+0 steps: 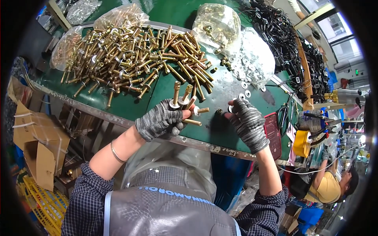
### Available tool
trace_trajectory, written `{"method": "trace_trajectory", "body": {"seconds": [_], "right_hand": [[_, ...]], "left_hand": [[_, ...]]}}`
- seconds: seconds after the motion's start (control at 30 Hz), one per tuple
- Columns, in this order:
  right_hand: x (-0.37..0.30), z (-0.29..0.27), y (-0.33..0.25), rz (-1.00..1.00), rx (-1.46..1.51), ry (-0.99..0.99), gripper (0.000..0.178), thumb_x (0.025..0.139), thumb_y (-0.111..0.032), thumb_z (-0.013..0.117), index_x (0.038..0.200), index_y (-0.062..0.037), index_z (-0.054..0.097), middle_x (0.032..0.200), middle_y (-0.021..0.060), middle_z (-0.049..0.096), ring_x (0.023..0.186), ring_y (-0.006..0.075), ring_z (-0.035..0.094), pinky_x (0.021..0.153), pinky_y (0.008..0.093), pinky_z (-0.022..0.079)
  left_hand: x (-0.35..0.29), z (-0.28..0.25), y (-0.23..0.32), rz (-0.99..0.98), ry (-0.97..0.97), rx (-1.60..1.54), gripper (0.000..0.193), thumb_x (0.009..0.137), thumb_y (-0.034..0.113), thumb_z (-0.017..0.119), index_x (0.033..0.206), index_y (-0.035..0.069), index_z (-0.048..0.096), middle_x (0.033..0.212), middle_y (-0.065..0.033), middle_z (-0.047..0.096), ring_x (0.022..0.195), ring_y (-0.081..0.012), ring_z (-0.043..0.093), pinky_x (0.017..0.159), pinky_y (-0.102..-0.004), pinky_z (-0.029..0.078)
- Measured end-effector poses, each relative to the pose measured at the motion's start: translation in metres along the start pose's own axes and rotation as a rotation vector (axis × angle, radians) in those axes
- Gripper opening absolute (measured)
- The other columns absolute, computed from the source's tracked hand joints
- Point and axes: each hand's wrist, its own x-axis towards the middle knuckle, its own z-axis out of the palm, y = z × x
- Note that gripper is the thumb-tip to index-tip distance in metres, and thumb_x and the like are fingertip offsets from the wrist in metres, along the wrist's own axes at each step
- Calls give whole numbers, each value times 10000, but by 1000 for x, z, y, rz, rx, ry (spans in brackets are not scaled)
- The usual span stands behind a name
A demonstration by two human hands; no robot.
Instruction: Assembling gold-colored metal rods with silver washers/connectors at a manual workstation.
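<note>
My left hand (162, 118), in a grey fingerless knit glove, is closed around several brass-coloured anchor bolts (187, 94). Their ends point up and to the right, and some carry a silver washer (174, 104). My right hand (249, 124), gloved alike, pinches a flat silver washer (230, 108) between thumb and fingertips, just above the green table (157, 94). A few loose washers (247, 94) lie beyond those fingers, trailing from a spilled plastic bag of washers (256, 59). Left of the right thumb stands a small dark nut (219, 111).
A big heap of bolts (118, 59) covers the table's far left. Behind are a bag of brass nuts (218, 25) and black cables (271, 31). At right lie a red-edged phone (272, 135), pliers (321, 135) and yellow tape (301, 143). Another person (328, 187) sits at lower right.
</note>
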Motion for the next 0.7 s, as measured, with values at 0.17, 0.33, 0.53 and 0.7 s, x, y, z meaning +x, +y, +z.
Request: {"method": "trace_trajectory", "body": {"seconds": [0.17, 0.33, 0.53, 0.7], "right_hand": [[6, 7, -9, -47, 65, -40, 163, 737, -120, 572, 884, -55, 540, 780, 131, 576, 722, 301, 562, 639, 365, 452], [10, -2, -29, 149, 810, 26, 174, 703, -2, 593, 870, -36, 552, 747, 110, 575, 697, 242, 573, 633, 283, 457], [13, 0, -43, -101, 558, 115, 155, 712, 24, 584, 851, -35, 547, 749, 99, 575, 689, 227, 571, 631, 264, 457], [8, 3, -43, -287, 359, 227, 174, 697, 7, 603, 851, -43, 537, 766, 94, 577, 692, 234, 574, 609, 285, 459]], "left_hand": [[6, 9, 3, -78, 91, 101, 313, 761, 234, 612, 986, 43, 509, 702, 1, 497, 485, -42, 430, 406, -167, 349], [2, 8, 6, -99, 128, 160, 279, 774, 215, 589, 978, 40, 514, 669, 13, 486, 485, -37, 428, 400, -163, 348], [3, 3, 7, -83, 89, 105, 279, 767, 220, 597, 968, 42, 520, 633, 20, 480, 474, -31, 430, 404, -159, 357], [2, 4, 13, -122, 15, 133, 298, 756, 240, 608, 965, 45, 523, 607, 19, 483, 436, -26, 412, 386, -154, 342]]}}
